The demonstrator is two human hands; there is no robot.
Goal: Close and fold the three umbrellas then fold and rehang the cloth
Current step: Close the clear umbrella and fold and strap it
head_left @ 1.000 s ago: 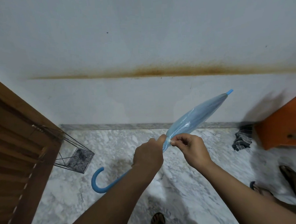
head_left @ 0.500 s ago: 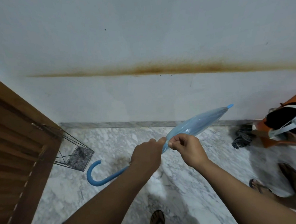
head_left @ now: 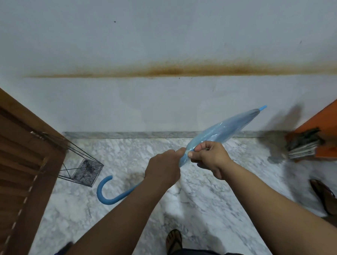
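I hold a closed light-blue umbrella (head_left: 220,132) slantwise in front of me, its tip up to the right and its curved blue handle (head_left: 106,193) down to the left. My left hand (head_left: 163,169) is wrapped around the shaft just below the gathered canopy. My right hand (head_left: 208,156) pinches the lower end of the canopy between thumb and fingers, close against the left hand. A dark checked cloth (head_left: 303,144) lies bunched on the floor at the right, beside an orange piece of furniture.
A wire umbrella stand (head_left: 82,167) leans by a brown louvred door (head_left: 15,164) on the left. Orange furniture (head_left: 328,130) stands at the right. Another person's foot in a sandal (head_left: 323,195) is at the right edge. My sandalled foot (head_left: 173,241) is below on the marble floor.
The umbrella's tip dipped, then rose again; my right hand has shifted its pinch on the canopy's lower end. A person who leaned in at the right half a second ago is gone.
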